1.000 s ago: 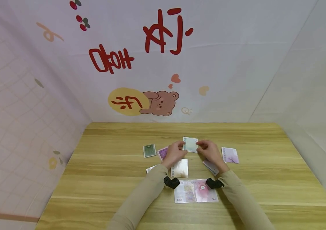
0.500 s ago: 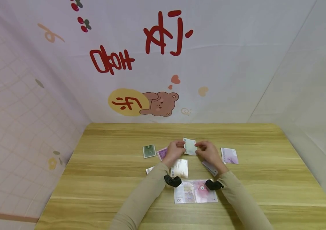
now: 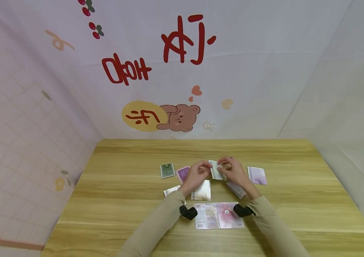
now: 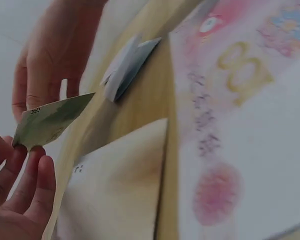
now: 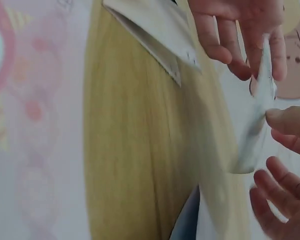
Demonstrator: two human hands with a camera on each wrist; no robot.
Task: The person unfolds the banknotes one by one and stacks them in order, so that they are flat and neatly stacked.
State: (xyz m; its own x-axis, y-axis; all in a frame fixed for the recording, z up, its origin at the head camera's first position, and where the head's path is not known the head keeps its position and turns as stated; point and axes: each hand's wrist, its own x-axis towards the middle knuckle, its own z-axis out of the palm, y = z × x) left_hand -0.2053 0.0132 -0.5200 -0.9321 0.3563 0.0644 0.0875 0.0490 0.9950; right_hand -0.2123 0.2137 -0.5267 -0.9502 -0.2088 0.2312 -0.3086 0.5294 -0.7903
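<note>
A small pale-green folded banknote [image 3: 215, 170] is held above the table between my two hands, tilted. My left hand [image 3: 197, 176] pinches its left edge. My right hand [image 3: 235, 172] pinches it from the right, thumb and forefinger near its upper part. In the left wrist view the banknote [image 4: 55, 120] shows its green side, with my left hand's fingertips along its lower edge. It appears nearly edge-on in the right wrist view, where the banknote [image 5: 255, 120] is blurred and a fingertip of my right hand [image 5: 290, 165] touches it.
Other banknotes lie around: green [image 3: 167, 170] and purple [image 3: 183, 174] ones at left, a pale folded one [image 3: 202, 191] in front, a bent one [image 3: 237, 190] under my right wrist, a light purple one [image 3: 257, 175] at right. A large pink note [image 3: 219, 216] lies nearest me.
The green banknote has come slightly toward me and to the right, turning from nearly face-on to tilted. My right fingers have moved further over it.
</note>
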